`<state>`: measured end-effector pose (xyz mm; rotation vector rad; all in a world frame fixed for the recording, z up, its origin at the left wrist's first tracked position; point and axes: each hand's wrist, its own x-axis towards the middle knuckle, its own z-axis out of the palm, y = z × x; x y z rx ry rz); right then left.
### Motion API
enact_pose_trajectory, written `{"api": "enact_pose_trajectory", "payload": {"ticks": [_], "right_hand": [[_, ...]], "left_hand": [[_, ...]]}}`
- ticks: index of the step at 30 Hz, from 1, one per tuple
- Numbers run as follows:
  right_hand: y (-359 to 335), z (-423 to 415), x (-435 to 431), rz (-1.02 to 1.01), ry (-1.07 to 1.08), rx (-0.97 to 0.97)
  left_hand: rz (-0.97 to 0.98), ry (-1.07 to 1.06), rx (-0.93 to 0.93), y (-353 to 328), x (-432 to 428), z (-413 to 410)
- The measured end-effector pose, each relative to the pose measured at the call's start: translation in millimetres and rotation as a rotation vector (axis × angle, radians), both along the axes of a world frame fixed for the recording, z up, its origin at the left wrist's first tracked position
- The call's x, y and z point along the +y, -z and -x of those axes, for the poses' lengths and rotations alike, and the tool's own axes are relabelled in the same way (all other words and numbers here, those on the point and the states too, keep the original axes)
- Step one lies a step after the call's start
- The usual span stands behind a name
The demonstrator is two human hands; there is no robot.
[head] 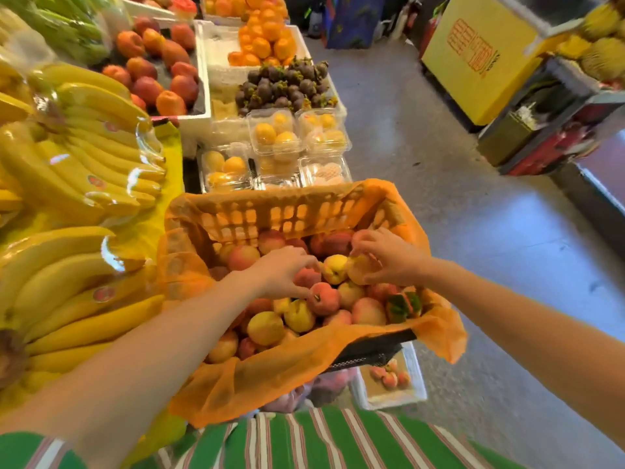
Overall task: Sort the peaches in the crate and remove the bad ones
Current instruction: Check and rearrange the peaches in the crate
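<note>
Both hands are reaching into an orange crate (287, 211) full of peaches, and each grip is closing on fruit. On the person's left, the left hand (282, 270) is curling its fingers (306, 262) over a reddish peach (306, 277) near the middle of the pile, clamping it from above. On the right, the right hand (389, 257) is pinching a pale yellow peach (358, 269) between thumb and fingertips, lifting it slightly above the fruit around it, toward the crate's far right corner. Between the two hands a yellow peach (334, 267) is lying untouched, and just below the left hand a red peach with a visible stem end (323, 297) is resting on the heap. The crate is lined with thin orange mesh (297, 370) that is spilling over its near rim. The person is wearing a green shirt with pale stripes (321, 441), seen at the bottom edge. To the left, bunches of bananas (74, 157) are lying on a display tabletop. Beyond the crate, clear plastic boxes of yellow fruit (274, 137) are sitting in rows, with dark purple mangosteens (284, 84) and oranges (263, 42) farther back. Grey floor (439, 164) is stretching away to the right.
</note>
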<state>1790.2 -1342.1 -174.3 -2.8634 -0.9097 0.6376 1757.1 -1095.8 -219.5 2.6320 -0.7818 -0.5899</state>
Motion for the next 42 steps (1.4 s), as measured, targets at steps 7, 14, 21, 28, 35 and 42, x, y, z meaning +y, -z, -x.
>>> {"api": "enact_pose_trajectory", "payload": {"ticks": [7,14,21,28,35,42], "right_hand": [[23.5,-2.1,-3.1,0.102,-0.048,-0.087],[35.1,-12.5,-4.7,0.055,-0.077,-0.093],[20.2,-12.7,-10.4,-0.405,0.189,0.233],[10.7,-11.6,8.0,-0.686,0.53,0.672],[13.3,-0.2,34.3,-0.866,0.616,1.029],[18.1,12.4,58.7,-0.891,0.619,1.048]], "left_hand": [[-0.157,0.178,-0.117,21.9,-33.0,2.2],[-0.179,0.186,-0.18,30.7,-39.5,3.4],[0.313,-0.243,0.271,14.2,-14.8,3.3],[0.715,-0.573,0.543,-11.2,8.1,15.8],[0.985,-0.777,0.724,-23.3,19.1,33.5],[0.965,-0.782,0.627,-21.8,36.3,42.6]]}}
